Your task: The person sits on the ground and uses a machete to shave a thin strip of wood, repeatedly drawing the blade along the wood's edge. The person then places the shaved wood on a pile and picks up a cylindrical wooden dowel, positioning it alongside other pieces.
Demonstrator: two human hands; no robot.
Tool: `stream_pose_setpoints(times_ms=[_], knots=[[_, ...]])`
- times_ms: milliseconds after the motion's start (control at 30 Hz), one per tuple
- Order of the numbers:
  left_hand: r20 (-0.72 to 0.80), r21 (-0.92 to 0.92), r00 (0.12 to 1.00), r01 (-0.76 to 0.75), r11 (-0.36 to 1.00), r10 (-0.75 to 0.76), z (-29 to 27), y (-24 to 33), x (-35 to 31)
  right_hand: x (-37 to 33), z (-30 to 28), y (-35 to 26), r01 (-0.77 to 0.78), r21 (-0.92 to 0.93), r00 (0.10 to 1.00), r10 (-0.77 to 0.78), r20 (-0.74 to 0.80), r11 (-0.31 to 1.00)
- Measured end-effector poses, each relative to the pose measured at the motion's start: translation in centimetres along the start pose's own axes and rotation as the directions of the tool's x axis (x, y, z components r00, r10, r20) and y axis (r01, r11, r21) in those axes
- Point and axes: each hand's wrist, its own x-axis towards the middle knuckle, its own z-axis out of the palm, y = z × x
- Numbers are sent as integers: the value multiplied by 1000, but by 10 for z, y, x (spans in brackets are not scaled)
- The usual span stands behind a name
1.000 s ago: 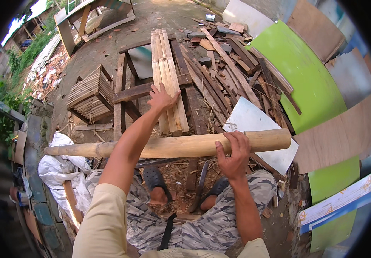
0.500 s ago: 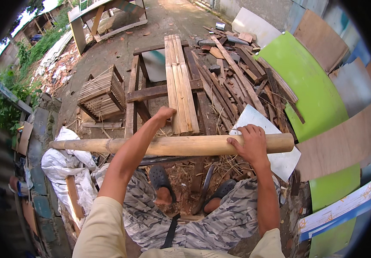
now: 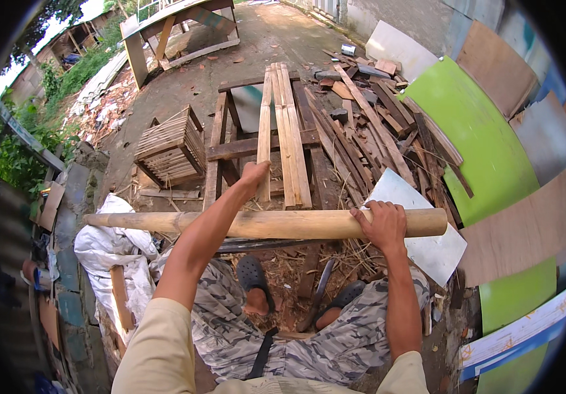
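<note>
A thick bamboo pole (image 3: 283,224) lies crosswise in front of me, above my knees. My right hand (image 3: 383,223) grips it near its thick right end, fingers over the top and thumb on the near side. Past the pole, my left hand (image 3: 255,175) is closed on the near part of a narrow bamboo slat (image 3: 265,125). A gap parts this slat from the other bamboo slats (image 3: 293,154) on its right, which lie side by side. All rest lengthwise on a dark wooden frame (image 3: 234,150).
A slatted bamboo crate (image 3: 171,146) stands left of the frame; scrap wood (image 3: 388,108) is heaped to its right. A white sack (image 3: 109,246) lies under the pole's thin end. What looks like a machete (image 3: 323,279) is between my feet. Green panels (image 3: 470,138) line the right side.
My left hand has pulled the leftmost bamboo slat away from the others, opening a gap. My right hand keeps its hold on the pole. The view has shifted slightly.
</note>
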Motion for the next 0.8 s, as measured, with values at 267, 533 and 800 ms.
stream_pose_setpoints(times_ms=[267,533,800], knots=[[-105,225,985,-112,968,138,3,22,-22,-1,0,6,-25,33,999,26,-44,999],[199,-252,979,96,963,-46,-24,20,-11,0,1,2,-21,49,999,23,-36,999],[578,-616,816,429,661,9,-60,26,-32,0,-2,2,-41,66,999,43,-25,997]])
